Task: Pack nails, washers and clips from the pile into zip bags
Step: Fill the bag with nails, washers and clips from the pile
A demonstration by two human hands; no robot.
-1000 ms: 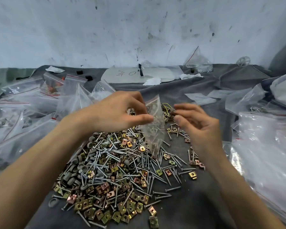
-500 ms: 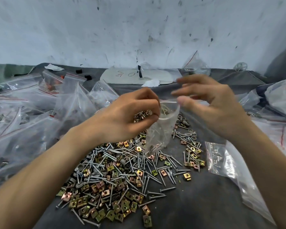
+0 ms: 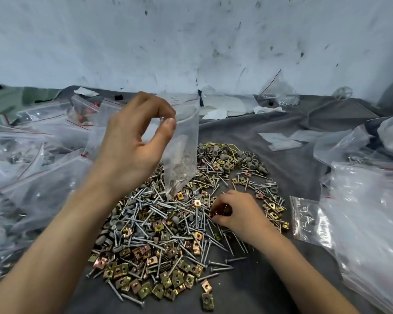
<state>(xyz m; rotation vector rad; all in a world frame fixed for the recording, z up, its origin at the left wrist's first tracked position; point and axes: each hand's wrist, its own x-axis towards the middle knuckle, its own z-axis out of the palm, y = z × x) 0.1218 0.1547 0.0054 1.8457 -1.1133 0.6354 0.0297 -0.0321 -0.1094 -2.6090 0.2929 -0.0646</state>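
Observation:
A pile of silver nails, grey washers and brass-coloured clips lies on the dark grey cloth. My left hand pinches the top edge of a small clear zip bag and holds it upright above the pile. The bag's mouth gapes and nails and washers sit in its lower part. My right hand is down on the right side of the pile, fingers curled and pinching a clip.
Many filled and empty zip bags cover the left side. More clear bags lie at the right, one small bag close to my right wrist. White paper scraps lie at the back by the wall.
My right hand has left the bag's mouth and dropped to the pile. My left hand has lifted the bag higher.

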